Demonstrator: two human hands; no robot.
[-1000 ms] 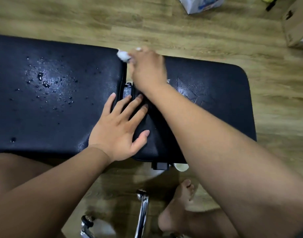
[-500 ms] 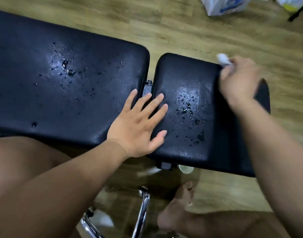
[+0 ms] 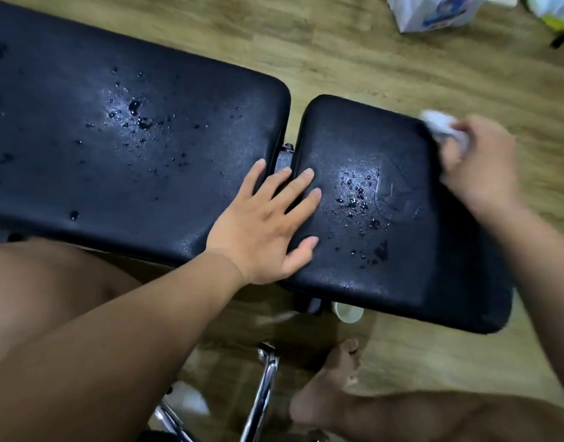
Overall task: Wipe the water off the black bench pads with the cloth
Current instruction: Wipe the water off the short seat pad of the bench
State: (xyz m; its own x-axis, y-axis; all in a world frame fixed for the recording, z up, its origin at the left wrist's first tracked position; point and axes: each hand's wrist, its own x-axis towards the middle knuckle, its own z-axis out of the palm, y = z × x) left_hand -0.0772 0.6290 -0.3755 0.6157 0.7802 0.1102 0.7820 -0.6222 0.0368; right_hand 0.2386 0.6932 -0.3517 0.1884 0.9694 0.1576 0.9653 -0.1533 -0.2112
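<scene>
**A:** What is closest?
**B:** A bare foot (image 3: 331, 387) on the wooden floor (image 3: 418, 355), near a chrome leg (image 3: 263, 393). Just past them a white cup (image 3: 349, 311) peeks out from under the short black pad (image 3: 386, 282).

**A:** And the left hand (image 3: 264, 228)?
**B:** It lies flat with its fingers straight and spread, grasping nothing. The palm rests on the long black pad (image 3: 114, 173) and the fingertips reach across the gap onto the short one.

**A:** Where is the water?
**B:** Water drops (image 3: 135, 116) are scattered over the middle of the long pad. Another cluster beads on the short pad, just beyond the left fingertips.

**A:** The cloth?
**B:** The white cloth (image 3: 440, 124) is bunched in the right hand (image 3: 478, 167), whose fingers are curled round it, at the far right corner of the short pad. Both are blurred, so I cannot tell whether the cloth touches the pad.

**A:** Farther out?
**B:** A white bag (image 3: 434, 11) stands on the floor, well apart from the pads.
</scene>
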